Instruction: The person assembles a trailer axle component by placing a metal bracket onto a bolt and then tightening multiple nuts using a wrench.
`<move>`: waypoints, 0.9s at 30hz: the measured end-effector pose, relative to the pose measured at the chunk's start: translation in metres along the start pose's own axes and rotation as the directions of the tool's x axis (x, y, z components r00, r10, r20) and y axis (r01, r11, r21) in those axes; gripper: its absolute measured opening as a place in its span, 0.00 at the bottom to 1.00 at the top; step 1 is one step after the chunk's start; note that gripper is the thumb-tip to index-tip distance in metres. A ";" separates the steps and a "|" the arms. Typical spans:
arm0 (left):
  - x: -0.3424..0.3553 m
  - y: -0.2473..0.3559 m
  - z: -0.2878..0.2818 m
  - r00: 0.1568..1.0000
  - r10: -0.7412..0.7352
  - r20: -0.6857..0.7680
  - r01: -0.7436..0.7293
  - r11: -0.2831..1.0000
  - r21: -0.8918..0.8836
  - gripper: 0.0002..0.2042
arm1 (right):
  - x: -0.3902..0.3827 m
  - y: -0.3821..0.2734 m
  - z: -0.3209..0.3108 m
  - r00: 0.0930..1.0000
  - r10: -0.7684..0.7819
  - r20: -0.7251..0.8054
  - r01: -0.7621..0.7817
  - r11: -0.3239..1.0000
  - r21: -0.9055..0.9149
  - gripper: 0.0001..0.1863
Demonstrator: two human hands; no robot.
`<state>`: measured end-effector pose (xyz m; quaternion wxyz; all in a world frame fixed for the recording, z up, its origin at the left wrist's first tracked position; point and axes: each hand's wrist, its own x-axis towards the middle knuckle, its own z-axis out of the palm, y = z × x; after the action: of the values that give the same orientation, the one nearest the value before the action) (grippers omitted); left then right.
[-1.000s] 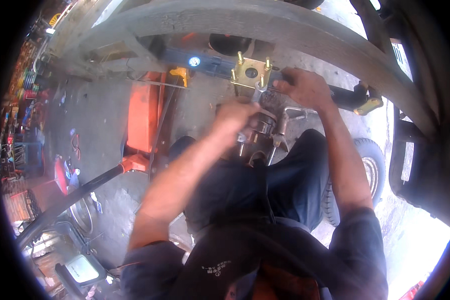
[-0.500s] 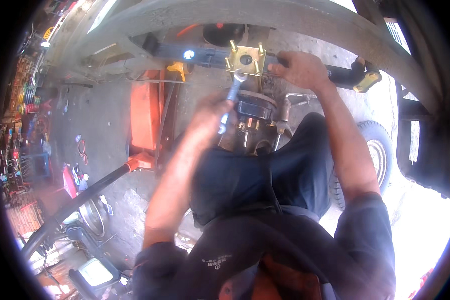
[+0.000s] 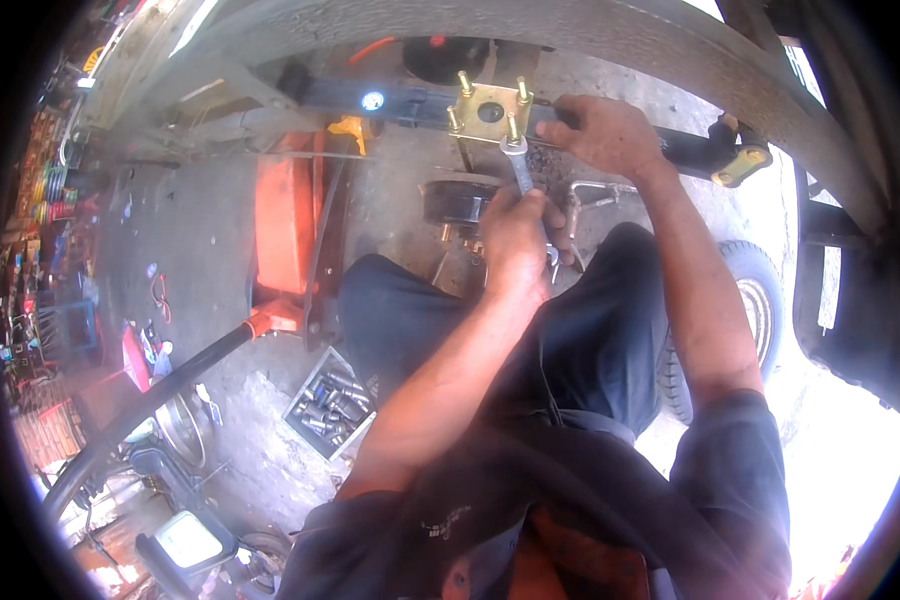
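My left hand [image 3: 515, 240] is closed around a steel wrench [image 3: 523, 178]. The upper jaw of the wrench sits at the near right bolt [image 3: 513, 127] of a gold-coloured square plate [image 3: 473, 113]. This plate has a round hole in its middle and a bolt standing at each corner. It lies against a long dark metal bar [image 3: 410, 108] that runs across in front of me. On the same bar, right of the plate, rests my right hand [image 3: 610, 135], its fingers curled over the metal. A black drum-shaped part [image 3: 450, 203] is below, partly hidden by my left hand.
A heavy frame beam [image 3: 530, 30] arches overhead. To the left stands an orange floor jack [image 3: 283, 225] with a long dark handle [image 3: 150, 400]. A tray of metal sockets [image 3: 332, 403] lies by my left leg. On the right is a tyred wheel [image 3: 745, 300].
My left hand has moved right with the wrench, whose jaw is now at the near right bolt. The socket tray has come out from behind my left forearm. My right hand stays on the bar.
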<state>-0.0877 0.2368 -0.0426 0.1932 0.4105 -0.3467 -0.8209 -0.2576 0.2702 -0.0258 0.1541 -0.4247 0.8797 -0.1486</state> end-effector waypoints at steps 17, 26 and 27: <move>0.073 0.121 -0.049 0.957 -0.220 0.189 -0.085 0.411 0.908 0.10 | 0.000 0.004 0.004 0.998 -0.012 -0.061 0.012 1.000 -0.013 0.31; 0.048 0.115 -0.077 0.971 -0.044 0.233 -0.168 0.564 0.808 0.11 | -0.005 0.002 0.000 0.999 0.051 -0.008 -0.051 0.998 -0.025 0.36; 0.034 0.104 -0.082 0.985 -0.042 0.167 -0.086 0.718 0.691 0.10 | -0.007 0.005 0.000 0.998 0.058 -0.013 -0.058 0.998 -0.023 0.36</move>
<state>-0.0379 0.1114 -0.0197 0.0044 0.3771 -0.6494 -0.6603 -0.2569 0.2781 -0.0270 0.1480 -0.3999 0.8942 -0.1362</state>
